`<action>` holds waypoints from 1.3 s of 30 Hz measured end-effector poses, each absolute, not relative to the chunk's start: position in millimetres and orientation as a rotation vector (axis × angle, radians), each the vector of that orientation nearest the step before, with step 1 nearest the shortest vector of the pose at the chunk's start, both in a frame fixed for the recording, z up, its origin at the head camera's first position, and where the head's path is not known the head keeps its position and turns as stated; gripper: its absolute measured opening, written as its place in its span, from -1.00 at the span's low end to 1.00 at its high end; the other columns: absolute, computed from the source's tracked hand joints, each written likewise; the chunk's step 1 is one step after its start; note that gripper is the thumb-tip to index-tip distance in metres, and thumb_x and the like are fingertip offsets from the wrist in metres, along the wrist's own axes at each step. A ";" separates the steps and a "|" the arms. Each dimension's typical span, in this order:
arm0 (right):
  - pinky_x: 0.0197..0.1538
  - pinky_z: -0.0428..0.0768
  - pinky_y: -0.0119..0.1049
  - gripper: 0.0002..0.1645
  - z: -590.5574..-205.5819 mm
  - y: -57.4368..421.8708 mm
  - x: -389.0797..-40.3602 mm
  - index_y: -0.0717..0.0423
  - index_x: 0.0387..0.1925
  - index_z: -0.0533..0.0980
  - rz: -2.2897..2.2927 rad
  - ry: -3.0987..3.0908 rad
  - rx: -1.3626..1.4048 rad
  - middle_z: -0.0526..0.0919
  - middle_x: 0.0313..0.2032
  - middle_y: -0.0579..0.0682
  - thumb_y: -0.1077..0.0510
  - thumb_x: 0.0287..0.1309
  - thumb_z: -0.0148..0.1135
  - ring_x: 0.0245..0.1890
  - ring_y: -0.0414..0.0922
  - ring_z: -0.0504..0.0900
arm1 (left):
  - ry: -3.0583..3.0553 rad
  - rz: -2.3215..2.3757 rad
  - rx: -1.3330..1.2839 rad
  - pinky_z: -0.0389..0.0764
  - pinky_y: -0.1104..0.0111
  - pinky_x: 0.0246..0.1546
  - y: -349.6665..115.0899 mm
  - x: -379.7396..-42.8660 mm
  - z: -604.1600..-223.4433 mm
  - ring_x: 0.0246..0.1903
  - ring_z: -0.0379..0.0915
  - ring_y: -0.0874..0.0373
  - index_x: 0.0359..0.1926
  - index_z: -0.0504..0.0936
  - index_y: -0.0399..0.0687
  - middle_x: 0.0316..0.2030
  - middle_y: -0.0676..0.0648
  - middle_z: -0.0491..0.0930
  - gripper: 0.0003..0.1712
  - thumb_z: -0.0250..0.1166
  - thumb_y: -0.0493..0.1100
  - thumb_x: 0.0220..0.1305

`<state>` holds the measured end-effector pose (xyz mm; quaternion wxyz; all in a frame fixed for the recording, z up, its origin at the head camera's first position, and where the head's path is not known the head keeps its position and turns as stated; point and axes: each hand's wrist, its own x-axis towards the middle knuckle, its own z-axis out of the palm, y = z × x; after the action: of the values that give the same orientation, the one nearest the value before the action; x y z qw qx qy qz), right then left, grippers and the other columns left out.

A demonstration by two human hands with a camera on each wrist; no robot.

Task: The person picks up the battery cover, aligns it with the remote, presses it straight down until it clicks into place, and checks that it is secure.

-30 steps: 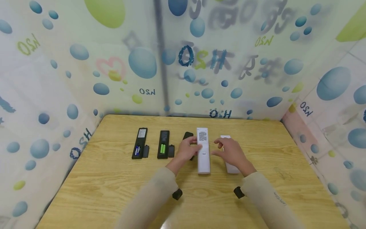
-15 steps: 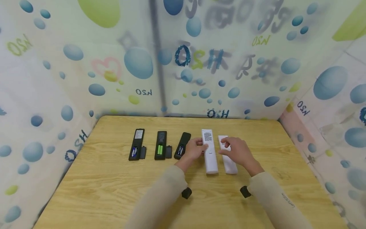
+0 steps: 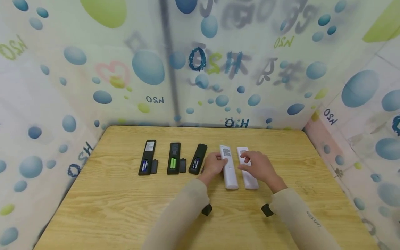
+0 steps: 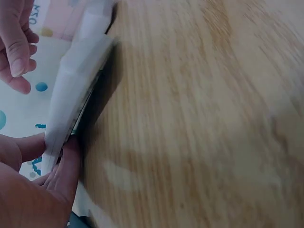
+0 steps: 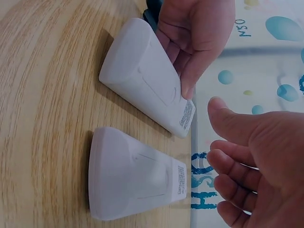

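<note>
On the table (image 3: 125, 205): three black remotes (image 3: 174, 154) uncovered, batteries (image 3: 173, 163) showing; two white remotes (image 3: 230, 172) seemingly still lidded, left hand (image 3: 214, 165) pinching one, right hand (image 3: 260, 167) empty, thumb and fingers apart.

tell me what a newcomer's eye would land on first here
Likely the white remote pinched in the left hand, with a second white remote lying beside it near the right hand. Then the green batteries in the middle black remote, left of both hands. Behind the table, large blue spots dot the backdrop.
</note>
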<state>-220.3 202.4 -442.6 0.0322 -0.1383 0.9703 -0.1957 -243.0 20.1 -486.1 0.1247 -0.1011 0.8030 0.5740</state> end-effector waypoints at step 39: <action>-0.26 0.41 -0.24 -0.50 -443.4 190.6 -221.9 0.09 0.02 0.58 -0.571 2.968 -0.380 0.61 -0.29 -0.03 -0.09 0.11 0.40 -0.35 -0.10 0.45 | 2.748 1.327 -0.243 0.56 0.24 -0.08 20.9 -236.3 -468.5 -0.14 0.52 0.13 0.13 0.58 0.03 -0.08 0.02 0.62 -0.61 0.28 -0.12 0.29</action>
<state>-221.9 190.6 -443.4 0.0478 -0.1245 0.9732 -0.1874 -236.3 20.9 -468.5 0.0401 -0.0795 0.8969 0.4331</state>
